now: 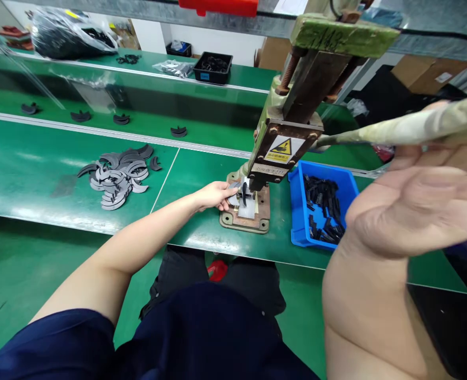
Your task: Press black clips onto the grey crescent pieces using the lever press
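My left hand (pixel 216 196) pinches a grey curved plastic part (pixel 234 199) at the base of a green hand press (pixel 263 126). The part sits against a small metal fixture (pixel 247 207) on the brown base plate, below the press ram (pixel 258 183). A dark curved piece (pixel 245 193) stands upright in the fixture. At the right, close to the camera, my right hand (pixel 419 190) is wrapped round the press lever (pixel 399 126), which is wound with pale tape. The lever hides part of its fingers.
A blue bin (pixel 296 211) of small black parts stands right of the press. Grey curved parts (pixel 118 171) lie heaped on the green bench to the left. Behind, several dark parts (pixel 178 131) sit along a green belt. A black tray (pixel 213 79) and plastic bag (pixel 67 34) are farther back.
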The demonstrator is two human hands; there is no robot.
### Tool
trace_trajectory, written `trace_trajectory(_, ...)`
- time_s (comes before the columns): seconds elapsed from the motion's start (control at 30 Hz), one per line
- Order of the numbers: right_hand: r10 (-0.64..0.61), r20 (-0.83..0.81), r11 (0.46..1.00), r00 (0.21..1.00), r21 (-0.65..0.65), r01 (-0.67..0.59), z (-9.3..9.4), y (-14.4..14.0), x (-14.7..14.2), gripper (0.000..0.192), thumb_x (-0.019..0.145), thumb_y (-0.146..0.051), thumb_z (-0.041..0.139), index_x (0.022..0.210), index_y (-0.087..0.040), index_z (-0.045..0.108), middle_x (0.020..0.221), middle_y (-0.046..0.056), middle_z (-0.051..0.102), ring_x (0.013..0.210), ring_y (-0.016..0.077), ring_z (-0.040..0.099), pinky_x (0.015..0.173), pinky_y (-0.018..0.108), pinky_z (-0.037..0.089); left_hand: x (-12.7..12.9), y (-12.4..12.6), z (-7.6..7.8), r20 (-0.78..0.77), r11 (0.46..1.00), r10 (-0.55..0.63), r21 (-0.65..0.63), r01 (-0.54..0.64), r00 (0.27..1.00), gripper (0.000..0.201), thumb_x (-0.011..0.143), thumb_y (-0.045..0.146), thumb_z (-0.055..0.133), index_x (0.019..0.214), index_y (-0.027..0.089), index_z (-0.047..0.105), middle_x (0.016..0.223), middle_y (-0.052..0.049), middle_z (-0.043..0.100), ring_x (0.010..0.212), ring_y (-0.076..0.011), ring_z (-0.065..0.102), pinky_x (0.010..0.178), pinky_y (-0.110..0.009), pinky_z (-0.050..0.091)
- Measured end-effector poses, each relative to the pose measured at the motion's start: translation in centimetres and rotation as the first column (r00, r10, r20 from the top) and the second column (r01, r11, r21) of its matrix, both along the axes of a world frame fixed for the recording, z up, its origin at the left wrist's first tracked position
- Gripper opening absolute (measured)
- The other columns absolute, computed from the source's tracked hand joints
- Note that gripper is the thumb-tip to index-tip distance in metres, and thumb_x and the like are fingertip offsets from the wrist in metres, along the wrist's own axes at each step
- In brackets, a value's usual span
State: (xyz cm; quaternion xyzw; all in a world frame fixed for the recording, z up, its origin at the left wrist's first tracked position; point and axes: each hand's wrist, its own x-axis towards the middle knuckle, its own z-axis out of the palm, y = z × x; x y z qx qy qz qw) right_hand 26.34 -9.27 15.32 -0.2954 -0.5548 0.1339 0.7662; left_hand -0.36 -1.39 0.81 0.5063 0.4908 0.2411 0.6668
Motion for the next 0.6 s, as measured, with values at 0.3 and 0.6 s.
trace_trajectory(0.3,0.237,0.184,0.875,0.954,-0.467,-0.127,-14.6,-2.6,-5.0,0.027,0.090,-0.038,0.080,0.112,-0.024,0.073,0.099,0.005,0.077,0.088,0.0179,0.075,0.080,0.035,0.064,-2.0,-7.2,5.9,0.145,0.983,-0.101,0.166,0.077,0.984,0.052,0.089,0.066,0.079,0.086,0.017,0.061,0.058,0.000,0.067,0.046,-0.0117,0.063,0.045,-0.019,0.049)
trace_trajectory(0.6,0.240,0.119,0.871,0.963,-0.464,-0.160,-16.2,-4.5,-8.2,0.027,0.089,-0.048,0.079,0.093,-0.024,0.068,0.093,0.004,0.071,0.085,0.0177,0.067,0.074,0.034,0.057,-0.1,-9.1,6.0,0.128,0.980,-0.160,0.136,0.142,0.979,0.049,0.090,0.064,0.078,0.087,0.017,0.064,0.060,0.000,0.065,0.045,-0.0107,0.062,0.044,-0.019,0.047)
